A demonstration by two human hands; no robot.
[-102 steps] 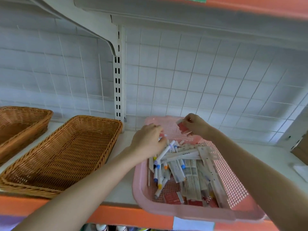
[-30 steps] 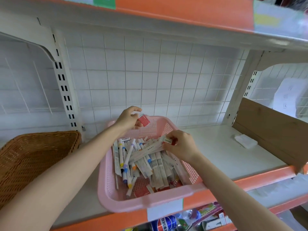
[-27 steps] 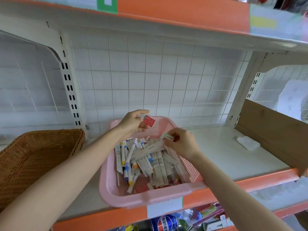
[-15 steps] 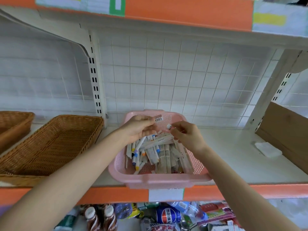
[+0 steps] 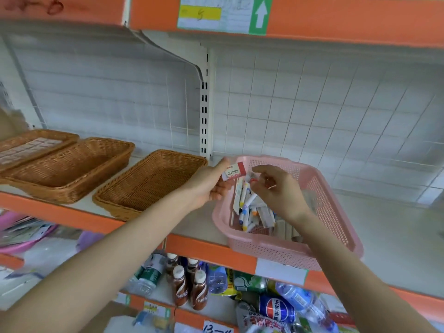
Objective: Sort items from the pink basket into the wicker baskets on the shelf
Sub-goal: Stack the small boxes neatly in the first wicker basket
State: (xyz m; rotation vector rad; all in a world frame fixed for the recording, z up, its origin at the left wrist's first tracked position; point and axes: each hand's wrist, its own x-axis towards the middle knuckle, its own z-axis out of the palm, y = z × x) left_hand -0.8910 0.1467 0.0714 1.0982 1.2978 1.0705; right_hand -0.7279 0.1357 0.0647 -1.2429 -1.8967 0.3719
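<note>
Running left to right across the view is a white shop shelf with an orange front edge. A white wire grid is backing it, and a slotted upright post is standing at the far side. On the left, the right wicker basket and the middle wicker basket are showing bare weave, while the leftmost wicker basket is holding pale flat pieces too blurred to name.

The pink basket, of perforated plastic, is sitting to their right and holding a jumble of white markers with coloured caps and paper-wrapped sticks. The left hand is pinching a white eraser with a red end at the pink basket's far-left corner, just beside the right wicker basket. The right hand is hovering over the markers with fingers loosely curled; whether it is gripping anything I cannot tell.

The eraser's sleeve is reading "2B". A green tag with a white up-arrow is showing on the shelf edge above, and a blue Pepsi can is lying among bottles below.
</note>
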